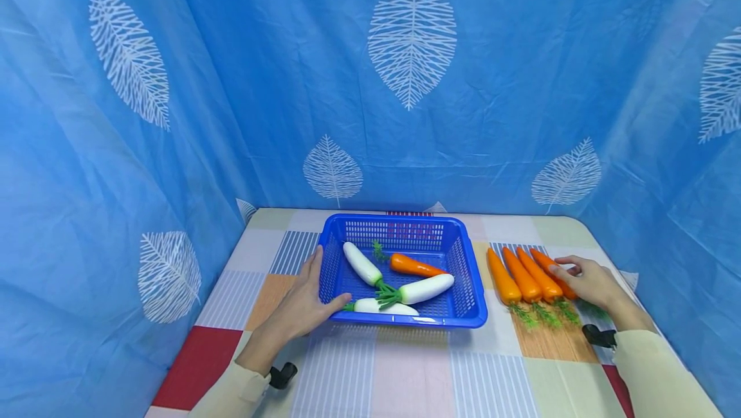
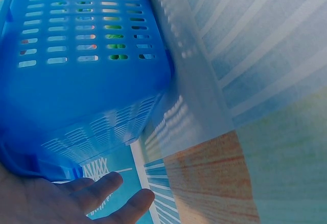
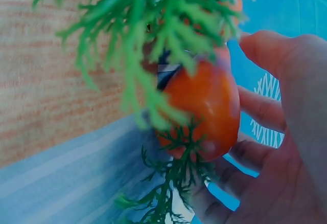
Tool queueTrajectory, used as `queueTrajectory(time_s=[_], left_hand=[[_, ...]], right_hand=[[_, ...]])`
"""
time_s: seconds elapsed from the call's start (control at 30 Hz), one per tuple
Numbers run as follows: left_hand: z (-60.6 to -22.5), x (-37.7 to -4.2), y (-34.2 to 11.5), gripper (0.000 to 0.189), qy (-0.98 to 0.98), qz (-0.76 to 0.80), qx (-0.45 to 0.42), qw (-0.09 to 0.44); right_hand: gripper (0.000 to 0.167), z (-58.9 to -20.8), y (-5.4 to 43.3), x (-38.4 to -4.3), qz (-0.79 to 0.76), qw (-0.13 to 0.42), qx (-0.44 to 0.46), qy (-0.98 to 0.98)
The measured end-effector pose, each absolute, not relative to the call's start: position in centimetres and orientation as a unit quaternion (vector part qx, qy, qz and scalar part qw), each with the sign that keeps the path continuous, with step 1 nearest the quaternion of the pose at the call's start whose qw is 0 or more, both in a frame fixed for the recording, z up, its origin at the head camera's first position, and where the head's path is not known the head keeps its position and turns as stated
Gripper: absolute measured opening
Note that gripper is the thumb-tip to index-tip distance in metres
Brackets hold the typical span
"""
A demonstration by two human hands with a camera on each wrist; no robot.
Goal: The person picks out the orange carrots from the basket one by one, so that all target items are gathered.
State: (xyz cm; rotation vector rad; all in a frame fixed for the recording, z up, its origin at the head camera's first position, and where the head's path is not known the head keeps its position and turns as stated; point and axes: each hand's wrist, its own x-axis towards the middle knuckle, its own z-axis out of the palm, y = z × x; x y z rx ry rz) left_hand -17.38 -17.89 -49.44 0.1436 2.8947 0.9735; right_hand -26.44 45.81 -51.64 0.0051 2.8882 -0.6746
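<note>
A blue plastic basket (image 1: 405,323) holds three white radishes (image 1: 427,289) with green tops and one carrot (image 1: 413,265). At the basket's front left corner lies my left hand (image 1: 307,299), its fingers stretched along the left side and the thumb by the front rim. In the left wrist view, those fingers (image 2: 110,185) look straight beside the basket wall. Several carrots (image 1: 502,276) lie in a row on the right. My right hand (image 1: 593,283) spans the rightmost carrot (image 1: 550,270), thumb on one side and bent fingers on the other. The fingertips are partly hidden behind it in the right wrist view.
A patchwork-patterned tablecloth (image 1: 411,373) covers the table. Blue curtains (image 1: 278,83) with white leaf prints close in the back and both sides, the right one close beyond my right hand. The carrots' green leaves (image 1: 547,316) point toward the near edge.
</note>
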Motion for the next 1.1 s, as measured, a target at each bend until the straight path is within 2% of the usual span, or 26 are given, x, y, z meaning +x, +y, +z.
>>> queueTrajectory(time_s=[0.53, 1.1], left_hand=[[-49.6, -17.5, -17.8, 0.127, 0.945, 0.321, 0.04, 0.047], [-49.7, -17.6, -17.9, 0.126, 0.945, 0.32, 0.042, 0.044]], right_hand=[[0.071, -51.3, 45.0, -26.2, -0.196, 0.022, -0.04, 0.98], [0.058, -48.0, 39.1, -26.2, -0.187, -0.037, -0.092, 0.977]])
